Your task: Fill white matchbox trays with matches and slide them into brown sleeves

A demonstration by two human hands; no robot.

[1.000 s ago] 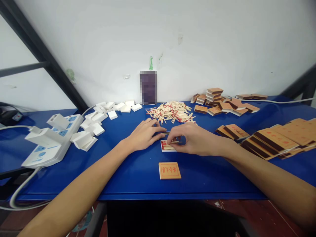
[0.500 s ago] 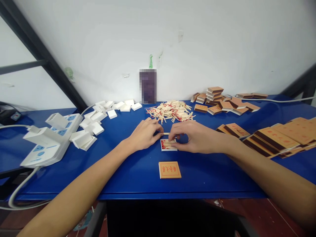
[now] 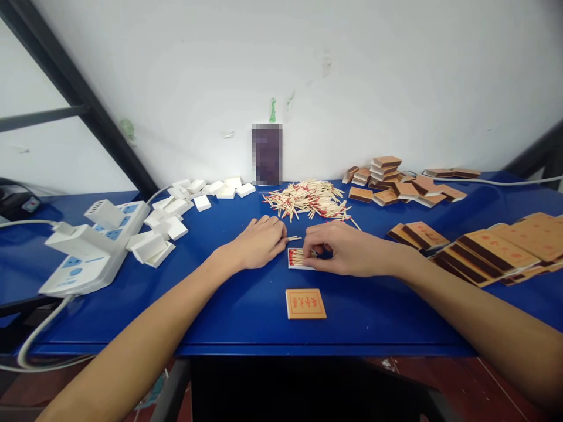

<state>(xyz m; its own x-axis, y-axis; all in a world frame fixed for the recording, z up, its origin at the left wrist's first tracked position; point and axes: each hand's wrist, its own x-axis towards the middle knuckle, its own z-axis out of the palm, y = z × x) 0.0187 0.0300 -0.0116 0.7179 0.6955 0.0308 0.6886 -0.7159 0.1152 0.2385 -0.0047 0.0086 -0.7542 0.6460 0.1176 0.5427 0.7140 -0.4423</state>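
My left hand (image 3: 261, 241) is closed, with a few matches (image 3: 294, 238) sticking out past its fingertips. My right hand (image 3: 341, 249) has its thumb and fingers pinched at the right end of a small white matchbox tray (image 3: 301, 268). Red-tipped matches (image 3: 297, 257) lie side by side in that tray, and the right fingers cover part of them. Nearer the table's front edge lies an orange matchbox (image 3: 306, 304) with red print. Beyond both hands is a loose heap of matches (image 3: 308, 198).
White trays (image 3: 165, 220) are scattered at the left beside a power strip (image 3: 99, 258) with plugged-in chargers. Orange matchbox sleeves (image 3: 387, 181) are piled at the back right, with more sleeves (image 3: 497, 249) nearer. A pixelated dark panel (image 3: 267, 153) stands against the wall.
My right fingers have come down into the tray and curled closer together. The matches at my left fingertips show tilted now. A stray match shows behind my right hand. The view has shifted slightly.
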